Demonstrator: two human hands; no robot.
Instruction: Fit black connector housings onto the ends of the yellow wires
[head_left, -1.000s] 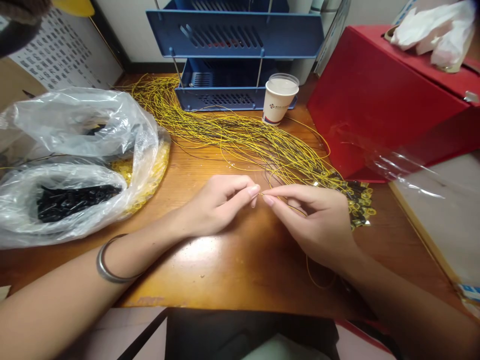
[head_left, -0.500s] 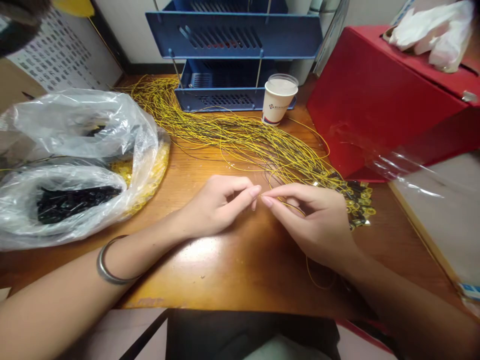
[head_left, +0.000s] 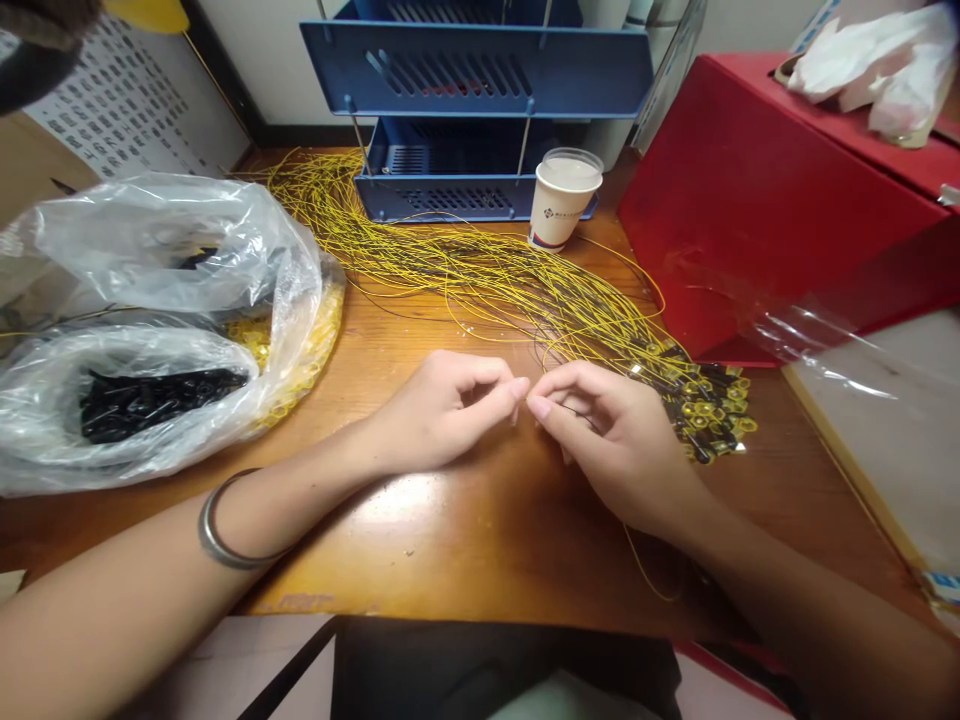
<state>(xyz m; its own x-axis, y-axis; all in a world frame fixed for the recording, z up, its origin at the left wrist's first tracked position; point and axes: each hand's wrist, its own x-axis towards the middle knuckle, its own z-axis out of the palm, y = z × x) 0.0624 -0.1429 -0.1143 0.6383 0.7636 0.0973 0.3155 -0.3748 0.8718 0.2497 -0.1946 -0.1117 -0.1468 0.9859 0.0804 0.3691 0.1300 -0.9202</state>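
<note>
Thumb and finger of my left hand (head_left: pixel 466 408) are pinched together above the middle of the wooden table. Whatever lies in that pinch is too small to make out. My right hand (head_left: pixel 611 430) pinches a thin yellow cord close to the left fingertips. Below the right wrist, a loop of that yellow cord (head_left: pixel 646 572) hangs over the table. Behind both hands stretches a long bundle of yellow and dark cords (head_left: pixel 495 275). Its right end carries many black and clear-yellow end pieces (head_left: pixel 709 405), partly hidden by my right hand.
Clear plastic bags at left hold black pieces (head_left: pixel 161 400) and yellow pieces (head_left: pixel 311 355). A blue tray rack (head_left: pixel 480 70) and a paper cup (head_left: pixel 562 205) stand at the back. To the right is a red box (head_left: pixel 720 200) with crumpled white tissue (head_left: pixel 881 70) on top.
My right fingers have curled in more, and the cord between the fingertips shows less. The hanging cord loop has shifted slightly down and right. The whole view has moved a little.
</note>
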